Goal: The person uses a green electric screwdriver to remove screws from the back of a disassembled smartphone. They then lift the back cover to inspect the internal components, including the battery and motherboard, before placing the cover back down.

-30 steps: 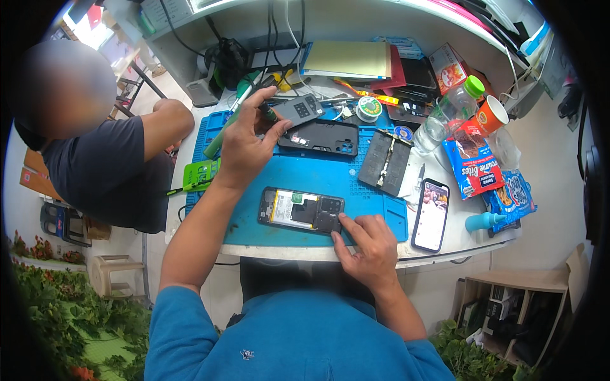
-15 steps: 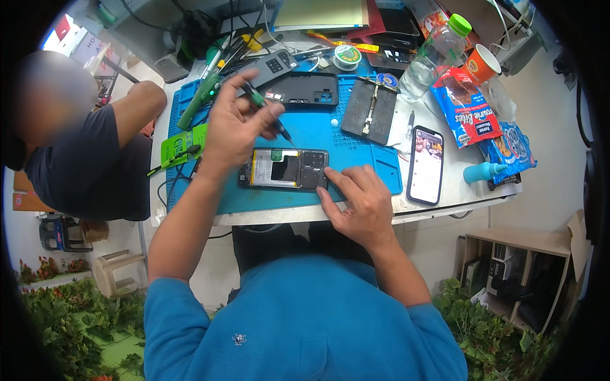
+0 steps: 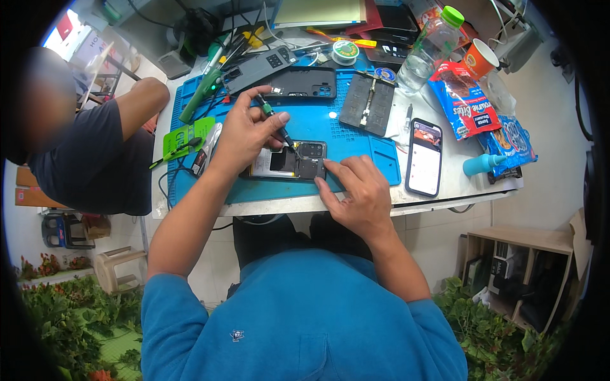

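An opened smartphone [image 3: 312, 168] lies on the blue work mat [image 3: 305, 122], its battery [image 3: 262, 166] and inner cover bare. My left hand [image 3: 249, 136] grips a slim green-and-black screwdriver [image 3: 267, 108] between thumb and fingers. The tool slants down, and its tip meets the phone near the seam between battery and camera cover; exact contact is too small to tell. With thumb and forefinger, my right hand [image 3: 361, 193] holds the phone's right end. Behind the phone rests a dark back cover [image 3: 305, 85]. A black metal clamp holder [image 3: 368, 105] is to its right.
On the right are a lit phone [image 3: 424, 159], a water bottle [image 3: 426, 60], snack packs [image 3: 464, 101], a paper cup [image 3: 481, 60] and a teal squeeze bottle [image 3: 481, 166]. Tools, a grey phone back [image 3: 260, 68] and a solder spool [image 3: 345, 53] crowd the back. A person [image 3: 70, 146] sits at left.
My left hand has lowered the screwdriver, bringing its tip down to the phone's middle. My right hand stays at the phone's right end. The whole view has shifted slightly.
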Demonstrator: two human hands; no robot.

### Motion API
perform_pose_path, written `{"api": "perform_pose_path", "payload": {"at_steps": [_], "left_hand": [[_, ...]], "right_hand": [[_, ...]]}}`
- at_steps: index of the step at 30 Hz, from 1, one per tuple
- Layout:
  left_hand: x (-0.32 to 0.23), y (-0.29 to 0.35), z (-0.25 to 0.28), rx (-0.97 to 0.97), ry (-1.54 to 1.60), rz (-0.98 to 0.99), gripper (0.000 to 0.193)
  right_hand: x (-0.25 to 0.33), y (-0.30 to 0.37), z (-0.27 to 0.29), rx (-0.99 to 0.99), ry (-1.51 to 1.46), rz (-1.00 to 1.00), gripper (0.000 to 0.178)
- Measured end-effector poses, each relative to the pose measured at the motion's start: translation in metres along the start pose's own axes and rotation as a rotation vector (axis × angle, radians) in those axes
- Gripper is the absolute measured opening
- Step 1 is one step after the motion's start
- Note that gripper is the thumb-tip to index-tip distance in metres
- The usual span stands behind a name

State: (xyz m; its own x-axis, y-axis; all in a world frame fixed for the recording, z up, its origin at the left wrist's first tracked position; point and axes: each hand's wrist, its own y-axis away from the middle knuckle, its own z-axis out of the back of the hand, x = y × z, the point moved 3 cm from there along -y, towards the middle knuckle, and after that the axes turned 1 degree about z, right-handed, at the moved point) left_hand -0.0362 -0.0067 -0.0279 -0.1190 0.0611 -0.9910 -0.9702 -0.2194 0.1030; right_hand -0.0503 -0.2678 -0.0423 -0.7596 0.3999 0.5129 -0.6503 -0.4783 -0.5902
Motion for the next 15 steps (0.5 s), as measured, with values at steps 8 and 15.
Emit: {"api": "perform_pose_path", "payload": {"at_steps": [8,15], "left_hand": [[-0.0018,0.0003,-0.0013,-0.01,-0.018,-0.003,0.072],[-0.0011,0.0005,-0.0013,-0.01,-0.025,-0.051,0.072]], "right_hand": [[0.0,0.001,-0.0003,0.012,0.003,-0.002,0.032],[0.0005,0.0002,0.0006,0.01,0.0,0.003,0.032]]}}
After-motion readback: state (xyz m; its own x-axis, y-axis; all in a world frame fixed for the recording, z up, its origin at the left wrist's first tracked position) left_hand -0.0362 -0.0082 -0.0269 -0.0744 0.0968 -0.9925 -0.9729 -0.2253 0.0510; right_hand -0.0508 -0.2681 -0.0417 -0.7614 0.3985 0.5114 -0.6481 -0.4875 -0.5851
